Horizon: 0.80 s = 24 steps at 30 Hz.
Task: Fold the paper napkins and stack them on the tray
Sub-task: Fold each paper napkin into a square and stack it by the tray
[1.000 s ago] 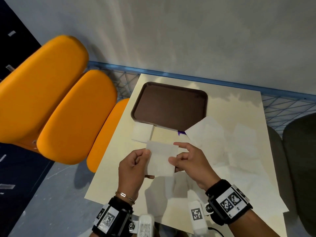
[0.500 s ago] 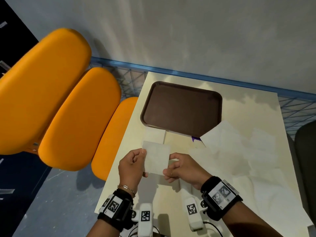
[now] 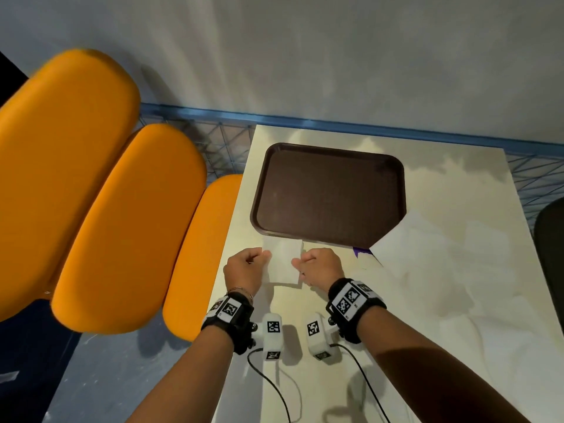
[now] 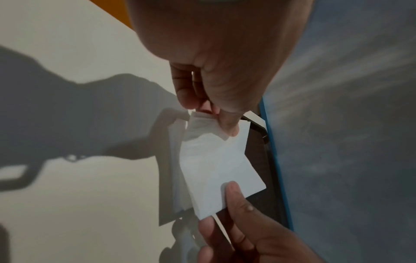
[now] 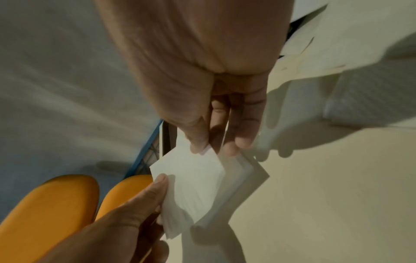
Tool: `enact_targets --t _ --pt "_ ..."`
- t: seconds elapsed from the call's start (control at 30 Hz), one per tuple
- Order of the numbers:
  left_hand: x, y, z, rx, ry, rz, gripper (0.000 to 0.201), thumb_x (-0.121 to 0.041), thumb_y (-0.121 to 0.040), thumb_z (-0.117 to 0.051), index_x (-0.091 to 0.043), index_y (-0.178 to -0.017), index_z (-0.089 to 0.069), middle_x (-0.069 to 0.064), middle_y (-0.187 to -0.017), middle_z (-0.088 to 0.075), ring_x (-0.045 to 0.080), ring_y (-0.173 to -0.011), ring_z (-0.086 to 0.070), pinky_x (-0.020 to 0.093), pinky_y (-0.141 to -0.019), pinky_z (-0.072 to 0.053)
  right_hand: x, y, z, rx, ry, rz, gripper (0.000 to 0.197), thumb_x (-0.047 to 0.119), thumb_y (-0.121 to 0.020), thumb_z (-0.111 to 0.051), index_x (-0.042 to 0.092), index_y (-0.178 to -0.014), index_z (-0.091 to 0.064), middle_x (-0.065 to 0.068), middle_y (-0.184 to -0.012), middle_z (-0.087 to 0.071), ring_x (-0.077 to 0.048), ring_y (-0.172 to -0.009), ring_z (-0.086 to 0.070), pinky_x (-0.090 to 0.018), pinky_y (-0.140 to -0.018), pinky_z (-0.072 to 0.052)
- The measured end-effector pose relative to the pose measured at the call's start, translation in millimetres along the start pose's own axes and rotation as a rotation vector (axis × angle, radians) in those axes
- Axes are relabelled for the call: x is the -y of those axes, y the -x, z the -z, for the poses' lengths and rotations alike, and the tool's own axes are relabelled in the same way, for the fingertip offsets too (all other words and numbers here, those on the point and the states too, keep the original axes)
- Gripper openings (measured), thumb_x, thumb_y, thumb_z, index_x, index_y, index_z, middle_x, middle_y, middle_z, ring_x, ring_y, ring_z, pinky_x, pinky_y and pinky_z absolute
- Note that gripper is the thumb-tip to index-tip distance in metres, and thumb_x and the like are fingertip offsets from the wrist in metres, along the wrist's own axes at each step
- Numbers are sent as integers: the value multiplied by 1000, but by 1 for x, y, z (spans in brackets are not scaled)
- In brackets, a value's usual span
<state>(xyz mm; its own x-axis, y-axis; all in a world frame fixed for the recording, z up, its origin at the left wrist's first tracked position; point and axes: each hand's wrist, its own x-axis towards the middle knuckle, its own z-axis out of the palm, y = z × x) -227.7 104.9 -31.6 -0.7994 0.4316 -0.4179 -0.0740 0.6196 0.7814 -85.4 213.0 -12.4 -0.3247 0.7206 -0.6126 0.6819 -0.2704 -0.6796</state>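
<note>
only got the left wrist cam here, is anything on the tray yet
observer: No. The head view shows the whole tray, and nothing lies on it.
operator: ok, any more left to fold
observer: Yes. Unfolded napkins lie spread on the table to the right of the tray, with one corner over the tray's near right rim.

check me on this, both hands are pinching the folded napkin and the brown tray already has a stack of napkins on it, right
Not quite. Left hand and right hand do pinch the folded napkin, but the head view shows the brown tray holds no napkins yet.
</note>
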Motion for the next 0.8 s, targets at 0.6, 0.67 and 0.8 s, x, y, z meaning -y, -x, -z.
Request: enact_targets --t 0.6,0.67,0.8 --pt "17 -31 -17 9 -218 -32 19 -35 -97 -73 -22 -110 -77 -7 -101 -73 16 -96 -64 27 -86 -47 -16 -28 -13 -70 157 -77 32 55 -85 -82 24 -89 -77 6 -87 -78 -20 -88 -74 -42 -91 -63" --pt "19 -33 -18 10 -231 -35 18 -37 -97 -72 -24 -108 -77 -7 -101 -75 17 -95 -65 27 -84 -47 -13 -28 -14 -69 184 -78 33 54 -86 -81 22 -91 -78 3 -90 -79 -21 -89 -74 -43 -92 -62" --pt "20 -35 -21 0 -222 -24 18 -39 -97 -71 -25 -106 -76 -6 -101 -75 19 -97 -66 28 -82 -46 -10 -28 -13 -81 242 -69 36 53 -88 -79 18 -95 -79 0 -95 -79 -23 -92 -73 -42 -93 -61"
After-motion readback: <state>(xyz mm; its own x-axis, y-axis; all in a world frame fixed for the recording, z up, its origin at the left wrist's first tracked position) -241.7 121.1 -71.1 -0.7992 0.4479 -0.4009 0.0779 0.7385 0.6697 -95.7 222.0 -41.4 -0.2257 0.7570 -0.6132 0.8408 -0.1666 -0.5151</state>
